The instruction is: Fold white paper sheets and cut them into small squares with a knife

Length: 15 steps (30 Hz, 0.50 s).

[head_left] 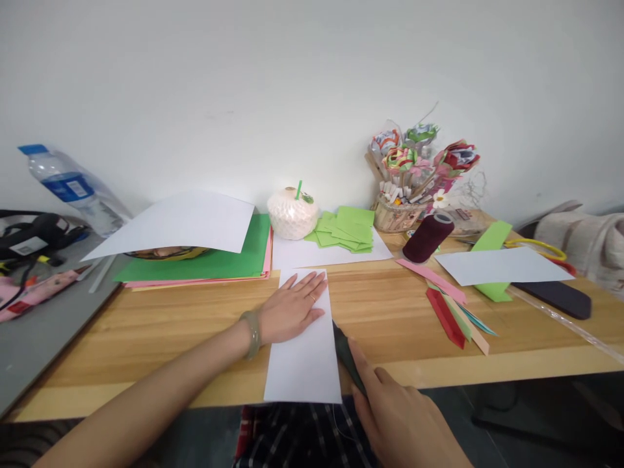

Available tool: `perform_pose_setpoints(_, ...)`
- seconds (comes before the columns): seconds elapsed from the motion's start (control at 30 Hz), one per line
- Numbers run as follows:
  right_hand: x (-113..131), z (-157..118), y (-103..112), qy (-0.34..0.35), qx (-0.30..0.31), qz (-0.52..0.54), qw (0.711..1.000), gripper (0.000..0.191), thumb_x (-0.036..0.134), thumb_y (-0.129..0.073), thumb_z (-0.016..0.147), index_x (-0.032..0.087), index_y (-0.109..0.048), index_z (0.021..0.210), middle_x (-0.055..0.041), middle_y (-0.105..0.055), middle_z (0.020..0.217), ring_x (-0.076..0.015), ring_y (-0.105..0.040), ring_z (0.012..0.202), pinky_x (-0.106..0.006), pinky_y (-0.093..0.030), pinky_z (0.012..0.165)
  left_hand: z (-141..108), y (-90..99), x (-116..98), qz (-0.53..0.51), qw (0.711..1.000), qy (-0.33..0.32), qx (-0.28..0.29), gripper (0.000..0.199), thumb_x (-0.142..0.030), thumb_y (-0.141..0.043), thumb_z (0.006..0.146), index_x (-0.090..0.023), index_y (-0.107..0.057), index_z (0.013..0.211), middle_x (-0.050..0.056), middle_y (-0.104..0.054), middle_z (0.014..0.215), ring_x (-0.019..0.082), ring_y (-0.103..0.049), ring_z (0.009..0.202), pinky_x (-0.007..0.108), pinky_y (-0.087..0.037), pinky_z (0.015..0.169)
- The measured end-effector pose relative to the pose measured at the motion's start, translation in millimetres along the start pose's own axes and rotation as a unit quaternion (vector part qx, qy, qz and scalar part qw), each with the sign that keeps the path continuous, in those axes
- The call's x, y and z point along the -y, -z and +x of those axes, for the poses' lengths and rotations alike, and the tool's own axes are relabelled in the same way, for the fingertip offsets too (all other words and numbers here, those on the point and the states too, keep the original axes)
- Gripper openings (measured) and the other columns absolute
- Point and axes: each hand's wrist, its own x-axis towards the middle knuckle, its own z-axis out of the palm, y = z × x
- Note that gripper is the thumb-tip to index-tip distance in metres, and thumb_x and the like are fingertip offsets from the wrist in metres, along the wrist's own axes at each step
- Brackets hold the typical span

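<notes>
A narrow white sheet of paper point(305, 364) lies lengthwise at the table's front edge, its near end slightly past the edge. My left hand point(292, 309) presses flat on its upper half, fingers outstretched, with a ring and a jade-coloured bangle. My right hand point(394, 409) is closed around the dark handle of a knife point(348, 357). The knife's tip points away from me and meets the paper's right edge, about level with my left thumb. Most of the blade is hidden at the paper, so I cannot tell how far it reaches in.
Green and pink sheets point(244, 253) lie at left under a curved white sheet point(180, 221). Behind are a wrapped coconut point(292, 214), green paper squares point(346, 229) and a basket of paper flowers point(400, 214). At right are a maroon thread spool point(428, 238), folded strips point(444, 318) and white paper point(502, 265).
</notes>
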Motion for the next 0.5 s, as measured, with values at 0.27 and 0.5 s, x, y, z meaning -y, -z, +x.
perform_pose_setpoints(0.27,6,13,13,-0.017,0.044,-0.028,0.999,0.058,0.017,-0.044,0.081,0.014,-0.033,0.138,-0.0094,-0.07,0.086,-0.0228,-0.066,0.058,-0.027,-0.042,0.044,0,1.8,0,-0.008,1.0,0.001,-0.001,0.056,-0.045,-0.015,0.095,-0.016,-0.01,0.143,0.003,-0.005,0.15,0.018,-0.006,0.138,0.042,-0.01,0.11)
perform_pose_setpoints(0.5,7,22,16,-0.029,0.048,-0.044,0.997,0.053,0.018,-0.041,0.085,0.013,-0.036,0.137,-0.0094,-0.07,0.076,-0.0241,-0.066,0.06,-0.029,-0.042,0.047,0,0.4,0,-0.007,1.0,0.0,-0.006,0.056,-0.046,-0.014,0.095,-0.017,-0.01,0.143,0.003,-0.006,0.15,0.018,-0.006,0.138,0.042,-0.011,0.11)
